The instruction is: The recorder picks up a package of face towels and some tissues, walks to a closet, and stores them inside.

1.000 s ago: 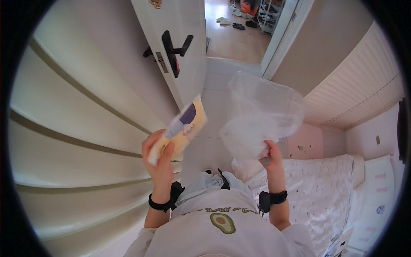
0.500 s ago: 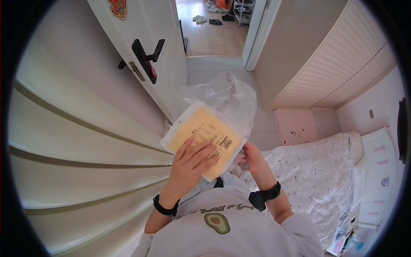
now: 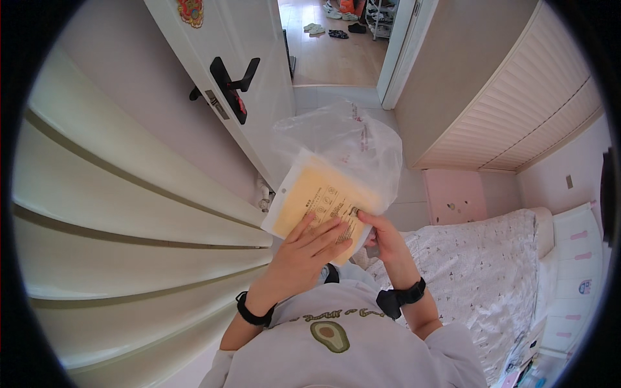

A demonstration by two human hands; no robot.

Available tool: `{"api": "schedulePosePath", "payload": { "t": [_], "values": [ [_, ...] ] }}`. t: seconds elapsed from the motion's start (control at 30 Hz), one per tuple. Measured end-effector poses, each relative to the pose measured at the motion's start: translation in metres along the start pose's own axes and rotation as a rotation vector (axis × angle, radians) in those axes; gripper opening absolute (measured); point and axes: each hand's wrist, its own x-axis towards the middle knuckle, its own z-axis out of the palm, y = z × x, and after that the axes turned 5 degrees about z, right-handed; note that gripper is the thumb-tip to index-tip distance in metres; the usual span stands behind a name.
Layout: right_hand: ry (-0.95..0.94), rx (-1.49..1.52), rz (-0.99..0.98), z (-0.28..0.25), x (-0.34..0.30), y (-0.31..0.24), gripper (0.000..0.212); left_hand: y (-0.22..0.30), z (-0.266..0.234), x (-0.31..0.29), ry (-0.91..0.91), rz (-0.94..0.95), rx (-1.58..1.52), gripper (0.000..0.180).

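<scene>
Moved since half a second ago: the right hand [image 3: 387,239], its thumb now laid over the printed face of the yellow packet [image 3: 310,187], where before it sat at the packet's edge.

Entries, largest first:

Curved cream panels [image 3: 129,258]: glossy, stacked with dark gaps between, filling the left side.

Bed [image 3: 466,278]: at the right, its whitish cover patterned with small dark motifs.

Door [image 3: 259,39]: white, standing open beyond the panels, a colourful ornament [image 3: 191,11] fixed to it.

Shirt [image 3: 278,355]: pale, worn by the person, with an avocado motif (halved, stone showing).

Plastic bag [image 3: 349,139]: translucent, crumpled, pinkish print; just beyond the packet and partly behind it.

Yellow packet: flat, pale-bordered, dark print on the upward face, a small hole near its left corner; held tilted in front of the shirt, between both hands.

Hands, two. Left hand [image 3: 301,265]: laid flat across the packet, fingers extended, thumb hidden. Right hand: grasping the packet's right edge, thumb above, fingers beneath; whether it also holds the bag cannot be told.

Door handle [image 3: 246,76]: black lever.

Wrist straps: black, one on the left wrist [image 3: 253,312], one on the right [image 3: 401,296].
</scene>
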Motion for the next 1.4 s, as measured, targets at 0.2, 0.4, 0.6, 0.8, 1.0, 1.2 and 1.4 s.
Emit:
{"api": "schedulePosePath", "payload": {
  "t": [0.2,0.4,0.6,0.8,1.0,1.2,1.4],
  "values": [
    [-0.005,0.139,-0.035,-0.023,-0.005,-0.006,0.019,-0.003,-0.032,-0.029,0.307,-0.177,-0.367,0.032],
    [-0.092,0.265,-0.051,-0.026,0.005,0.001,0.018,0.007,-0.065,-0.058,0.555,0.208,-1.54,0.02],
    [-0.019,0.291,-0.092,-0.018,0.003,0.014,0.02,0.014,-0.1,-0.03,0.137,0.774,-1.565,0.046],
    [0.052,0.275,-0.129,-0.003,-0.005,0.018,0.021,0.028,-0.126,-0.019,0.164,0.919,-1.573,0.042],
    [0.034,0.319,-0.108,0.003,-0.003,0.016,0.019,0.028,-0.129,-0.016,0.175,0.911,-1.59,0.041],
    [-0.013,0.36,-0.11,0.001,0.002,0.023,0.022,0.034,-0.122,-0.023,0.345,0.857,-1.624,0.04],
    [0.05,0.336,-0.101,0.0,0.0,0.016,0.022,0.018,-0.121,-0.014,0.094,0.953,-1.487,0.035]
  ]
}}
